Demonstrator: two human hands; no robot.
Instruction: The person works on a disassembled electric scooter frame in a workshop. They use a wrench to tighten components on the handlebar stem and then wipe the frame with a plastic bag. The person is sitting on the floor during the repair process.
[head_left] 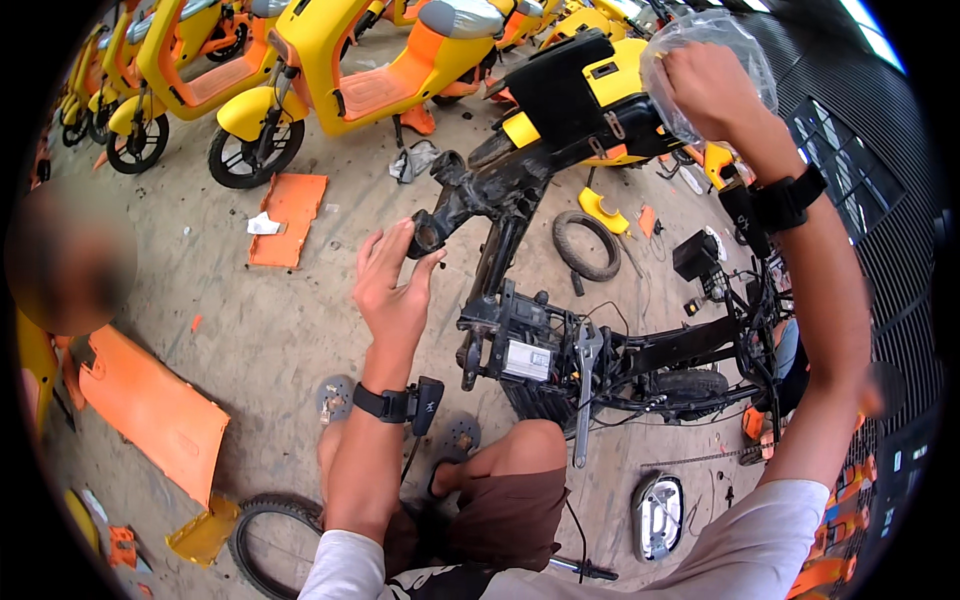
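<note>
My left hand (388, 285) grips the open lower end of the head tube (430, 232) on a bare black scooter frame (490, 195), thumb on one side and fingers on the other. At the upper right, my right hand (712, 88) is closed in a fist inside a clear plastic bag (765, 85); whatever its fingers hold is hidden. The bag is beside the yellow and black seat end of the frame. Below the head tube, an adjustable wrench (584, 400) lies across the frame next to a silver control box (527, 361).
Yellow scooters (370, 75) stand in rows at the back. On the concrete floor lie a loose tyre (586, 246), orange panels (155, 405), a bicycle wheel (270, 545), a headlamp (658, 515) and a chain (700, 459). Another person (790, 350) is partly visible at the right.
</note>
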